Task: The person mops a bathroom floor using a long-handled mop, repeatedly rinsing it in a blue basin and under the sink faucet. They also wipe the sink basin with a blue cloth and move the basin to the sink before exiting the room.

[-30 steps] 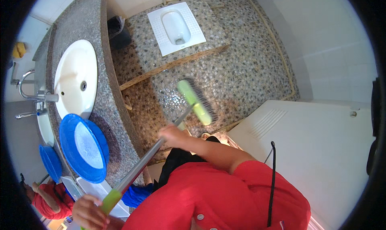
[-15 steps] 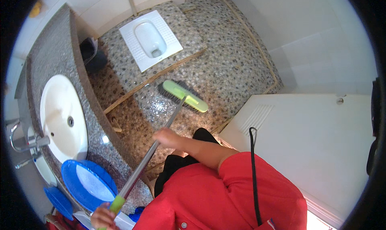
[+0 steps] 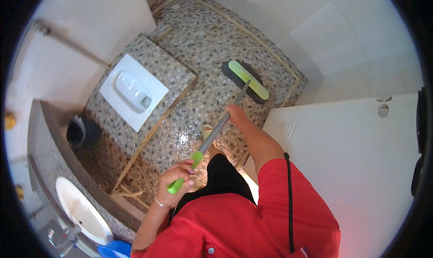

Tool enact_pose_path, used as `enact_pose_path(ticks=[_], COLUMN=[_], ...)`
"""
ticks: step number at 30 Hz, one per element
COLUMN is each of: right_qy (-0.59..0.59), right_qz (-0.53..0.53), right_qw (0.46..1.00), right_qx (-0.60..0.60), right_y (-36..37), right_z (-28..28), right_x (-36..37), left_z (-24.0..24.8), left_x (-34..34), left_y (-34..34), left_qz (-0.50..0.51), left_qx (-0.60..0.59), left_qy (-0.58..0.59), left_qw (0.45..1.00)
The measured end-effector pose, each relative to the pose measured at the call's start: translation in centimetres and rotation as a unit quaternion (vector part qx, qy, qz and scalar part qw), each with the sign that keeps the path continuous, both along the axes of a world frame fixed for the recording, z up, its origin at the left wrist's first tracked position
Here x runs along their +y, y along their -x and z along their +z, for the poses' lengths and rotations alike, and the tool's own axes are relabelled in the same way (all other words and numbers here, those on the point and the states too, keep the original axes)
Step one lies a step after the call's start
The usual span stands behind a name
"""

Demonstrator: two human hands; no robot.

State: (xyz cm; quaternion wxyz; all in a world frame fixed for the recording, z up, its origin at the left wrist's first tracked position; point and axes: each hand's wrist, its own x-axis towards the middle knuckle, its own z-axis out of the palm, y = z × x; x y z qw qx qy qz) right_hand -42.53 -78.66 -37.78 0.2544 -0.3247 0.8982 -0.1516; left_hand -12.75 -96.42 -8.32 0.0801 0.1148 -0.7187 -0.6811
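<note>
holding one long broom [image 3: 214, 138] with both hands. wrapping the left hand [image 3: 177, 177] around the green end [image 3: 175, 186] of it, low in the view, with bent fingers pressed in on the handle. wearing a thin light band [image 3: 160, 202] on that wrist. curling the right hand [image 3: 235, 114] around the grey pole [image 3: 221, 128], much nearer to the brush. cannot tell how hard to call either squeeze.

slanting the pole up and to the right, away from the body. reaching out past the right hand with the broom head [image 3: 249, 80], down at the pebble floor [image 3: 198, 23], near the white door [image 3: 347, 168]. showing a light green top on the brush, with dark bristles [image 3: 229, 72] poking out along its sides.

wearing a red shirt [image 3: 212, 231] and black trousers [image 3: 223, 172], with a black cord [image 3: 289, 204] hanging on the right side. standing near a shiny patch [image 3: 182, 138] on the floor.

to the left, can see a white squat toilet [image 3: 155, 87] set in a raised step [image 3: 176, 66], and a dark bin [image 3: 90, 132] near it. lower down, can see a stone counter [image 3: 56, 154] with a pale sink [image 3: 79, 204], a silver tap [image 3: 70, 234] and part of a blue tub [image 3: 115, 249].
</note>
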Motion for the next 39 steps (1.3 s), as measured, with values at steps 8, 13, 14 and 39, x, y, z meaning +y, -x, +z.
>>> enact_pose_path(ticks=[8, 13, 14, 39], right_qy=[0.208, 0.288, 0.267, -0.029], right_qz=[0.082, 0.122, 0.125, -0.373], right_qw=[0.974, 0.945, 0.953, 0.927], right_qx=[0.032, -0.096, -0.073, 0.015], right_y=[-1.8, -3.5, -3.0, 42.4], right_z=[9.2, 11.8, 11.9, 5.9], right_x=[-7.0, -10.5, -11.0, 0.8], left_z=[13.1, 17.9, 17.7, 3.2], left_x=[-11.0, -14.7, -15.3, -12.6], left_y=[6.9, 9.4, 10.0, 70.9], left_qz=[0.067, 0.077, 0.088, -0.250], left_qx=[0.069, 0.064, 0.064, -0.005], left_qy=[0.029, -0.017, -0.056, -0.179], left_qw=[0.995, 0.995, 0.992, 0.951])
